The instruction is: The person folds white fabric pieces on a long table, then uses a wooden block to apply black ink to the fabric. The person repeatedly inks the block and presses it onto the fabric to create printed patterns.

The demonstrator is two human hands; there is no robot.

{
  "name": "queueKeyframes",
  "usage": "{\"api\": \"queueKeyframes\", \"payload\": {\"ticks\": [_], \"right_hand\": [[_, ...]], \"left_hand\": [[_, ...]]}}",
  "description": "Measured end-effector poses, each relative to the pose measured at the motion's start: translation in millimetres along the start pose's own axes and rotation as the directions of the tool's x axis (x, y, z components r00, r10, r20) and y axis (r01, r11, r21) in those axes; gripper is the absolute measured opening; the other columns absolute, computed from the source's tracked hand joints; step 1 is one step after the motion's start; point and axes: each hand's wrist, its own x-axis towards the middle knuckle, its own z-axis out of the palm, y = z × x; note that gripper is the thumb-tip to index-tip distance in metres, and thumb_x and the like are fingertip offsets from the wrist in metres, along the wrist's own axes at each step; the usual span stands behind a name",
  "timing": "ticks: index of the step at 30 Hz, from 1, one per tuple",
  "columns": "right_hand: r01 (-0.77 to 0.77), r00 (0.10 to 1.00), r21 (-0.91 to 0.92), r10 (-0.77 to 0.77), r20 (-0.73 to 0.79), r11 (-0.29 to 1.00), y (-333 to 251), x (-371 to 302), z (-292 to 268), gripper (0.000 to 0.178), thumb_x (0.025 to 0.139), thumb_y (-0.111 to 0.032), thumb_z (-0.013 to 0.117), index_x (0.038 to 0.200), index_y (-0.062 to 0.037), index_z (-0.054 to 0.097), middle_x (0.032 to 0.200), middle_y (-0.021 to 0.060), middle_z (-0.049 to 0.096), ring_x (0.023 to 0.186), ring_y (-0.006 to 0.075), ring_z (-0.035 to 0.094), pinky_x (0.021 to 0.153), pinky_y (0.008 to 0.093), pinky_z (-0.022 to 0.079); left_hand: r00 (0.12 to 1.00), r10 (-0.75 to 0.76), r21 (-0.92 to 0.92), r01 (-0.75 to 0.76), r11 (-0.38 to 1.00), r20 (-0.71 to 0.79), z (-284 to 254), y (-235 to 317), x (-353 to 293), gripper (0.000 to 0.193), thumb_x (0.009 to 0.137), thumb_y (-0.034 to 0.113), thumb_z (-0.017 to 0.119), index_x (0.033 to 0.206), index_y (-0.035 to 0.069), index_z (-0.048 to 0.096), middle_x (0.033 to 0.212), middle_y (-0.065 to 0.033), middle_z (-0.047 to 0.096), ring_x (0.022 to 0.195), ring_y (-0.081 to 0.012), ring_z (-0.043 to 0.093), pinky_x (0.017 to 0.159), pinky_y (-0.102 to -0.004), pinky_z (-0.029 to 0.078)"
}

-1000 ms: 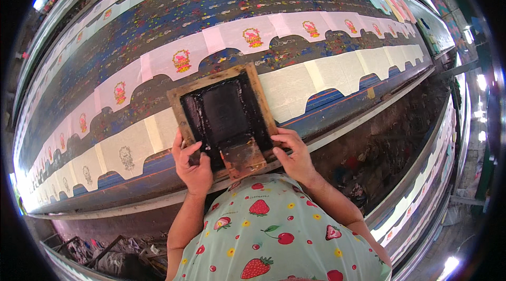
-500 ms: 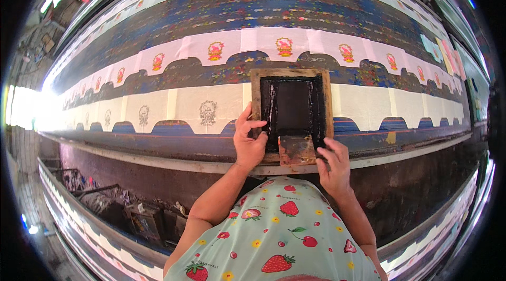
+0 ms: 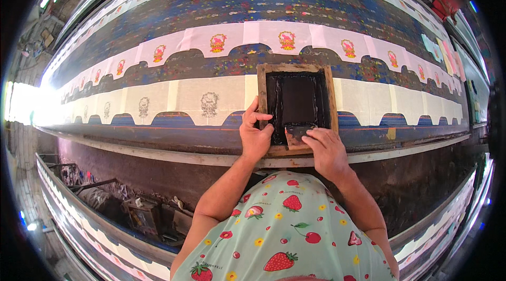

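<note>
The screen-printing frame point(image 3: 332, 99) was rough, stained wood around a dark, matt mesh point(image 3: 299, 99); black ink point(image 3: 275, 99) beside it looked wet and glossy. The squeegee point(image 3: 297, 137) had a smeared, uneven finish. Cream panels point(image 3: 363, 101) and pink panels point(image 3: 262, 44) were matt cloth; the apron point(image 3: 263, 247) looked smooth, the tabletop point(image 3: 211, 7) paint-speckled.

Head fisheye, facing down, near framed screen point(image 3: 299, 99), spanning long table point(image 3: 232, 4).
</note>
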Motion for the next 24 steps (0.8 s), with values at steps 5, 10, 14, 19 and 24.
{"api": "queueKeyframes", "payload": {"ticks": [5,10,14,19,24], "right_hand": [[-0.023,0.999,0.023,0.022,0.036,0.999,-4,21,-8,0.036,0.089,0.005,0.074,0.124,-0.0011,0.079,0.126,0.0139,0.075,0.120,0.0364,0.074,0.106,0.0500,0.060],[-0.067,0.997,0.030,0.067,0.027,0.997,-5,24,-8,0.038,0.089,0.006,0.074,0.125,-0.0035,0.079,0.126,0.0111,0.075,0.119,0.0348,0.073,0.105,0.0496,0.059],[-0.096,0.995,0.056,0.094,0.039,0.994,-5,23,-8,0.038,0.089,0.005,0.074,0.125,-0.0040,0.079,0.125,0.0115,0.075,0.118,0.0358,0.073,0.105,0.0500,0.059],[-0.083,0.995,0.036,0.080,0.058,0.996,-7,28,-9,0.038,0.088,0.003,0.075,0.125,-0.0037,0.078,0.123,0.0110,0.075,0.119,0.0354,0.072,0.105,0.0494,0.059],[-0.058,0.980,-0.046,0.065,0.188,0.997,-7,34,-14,0.037,0.088,0.003,0.074,0.124,-0.0022,0.080,0.119,0.0126,0.077,0.119,0.0352,0.072,0.103,0.0482,0.060]], "left_hand": [[0.999,-0.049,-0.005,0.049,0.999,0.013,-1,5,4,0.032,0.081,-0.012,0.075,0.104,0.010,0.080,0.177,-0.0228,0.054,0.161,-0.0360,0.054,0.129,-0.0452,0.044],[0.999,0.025,0.055,-0.026,0.998,0.035,-1,7,11,0.030,0.082,-0.012,0.075,0.100,0.011,0.079,0.177,-0.0222,0.055,0.157,-0.0360,0.056,0.124,-0.0443,0.047],[0.999,0.036,0.126,-0.039,0.991,0.025,-2,5,5,0.027,0.082,-0.011,0.075,0.098,0.010,0.079,0.177,-0.0231,0.054,0.158,-0.0371,0.056,0.123,-0.0436,0.048],[0.999,-0.017,0.051,0.015,0.999,0.040,-2,1,3,0.026,0.083,-0.013,0.072,0.099,0.007,0.076,0.179,-0.0222,0.052,0.165,-0.0332,0.050,0.130,-0.0419,0.041],[0.998,-0.023,0.060,0.020,0.998,0.054,-1,-3,3,0.026,0.082,-0.014,0.073,0.097,0.007,0.076,0.179,-0.0239,0.051,0.163,-0.0336,0.052,0.127,-0.0417,0.044]]}}
